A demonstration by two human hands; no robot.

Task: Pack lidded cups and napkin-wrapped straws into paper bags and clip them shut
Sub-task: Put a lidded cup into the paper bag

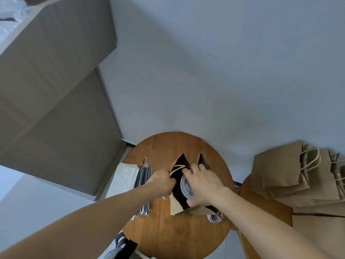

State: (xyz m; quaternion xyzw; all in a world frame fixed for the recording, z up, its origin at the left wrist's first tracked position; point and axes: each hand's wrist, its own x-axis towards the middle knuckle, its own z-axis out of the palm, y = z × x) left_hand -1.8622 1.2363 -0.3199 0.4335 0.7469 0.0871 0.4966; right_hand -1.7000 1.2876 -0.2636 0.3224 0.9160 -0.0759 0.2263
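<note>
My left hand (162, 182) gripped the bag's (175, 205) left rim; my right hand (203, 184) clasped the cup (185, 186) inside. Straws (143, 174) lay just left, pointing away from me, nearer my left.

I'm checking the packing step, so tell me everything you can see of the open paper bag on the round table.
The brown kraft paper bag stands on the round wooden table, mouth open, its creased sides rising in points. A pale twisted-cord handle shows at its left rim, where the left hand grips it. In its dark inside is a lidded cup, which the right hand appears to hold.
</note>
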